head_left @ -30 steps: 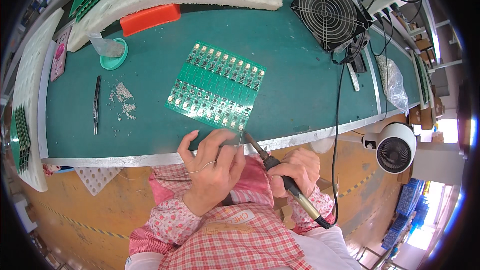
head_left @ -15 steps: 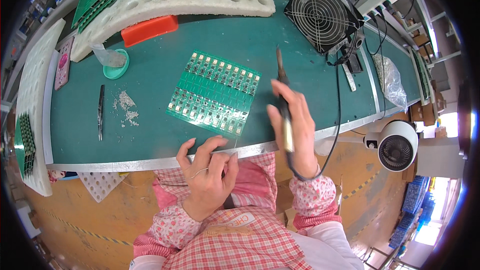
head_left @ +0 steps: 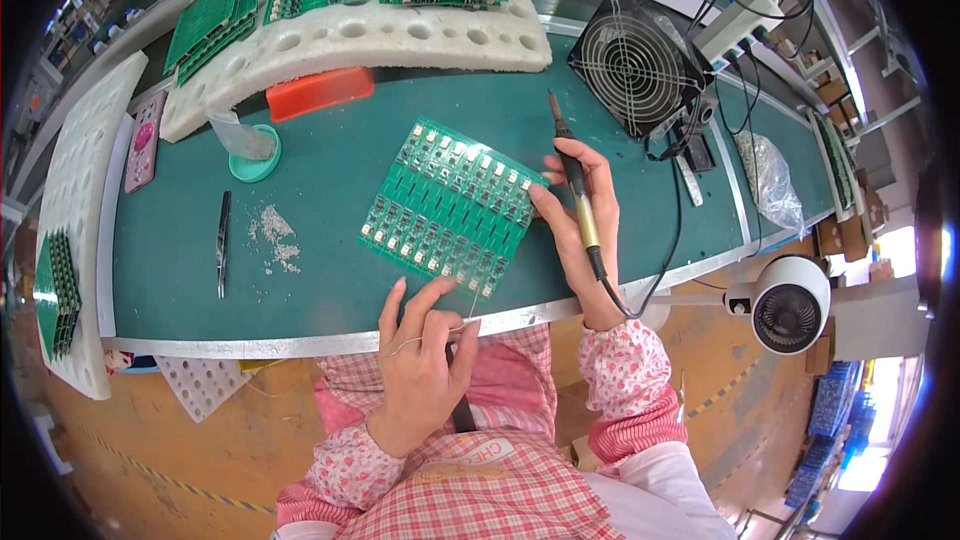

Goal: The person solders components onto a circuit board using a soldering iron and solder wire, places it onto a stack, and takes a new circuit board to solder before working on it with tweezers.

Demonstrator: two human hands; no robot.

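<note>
One bare left hand (head_left: pixel 425 365) pinching a thin silvery wire (head_left: pixel 474 308), right hand (head_left: pixel 572 245) apart from it, holding a black and gold soldering iron (head_left: pixel 576 186), thumb at the edge of a flat green circuit board (head_left: pixel 450 205), on a wide green table (head_left: pixel 165 270), thin dark metal tweezers (head_left: pixel 223 245) to the left

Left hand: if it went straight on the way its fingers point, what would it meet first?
Probably the circuit board, its near edge right at the left hand; depth is unclear.
</note>
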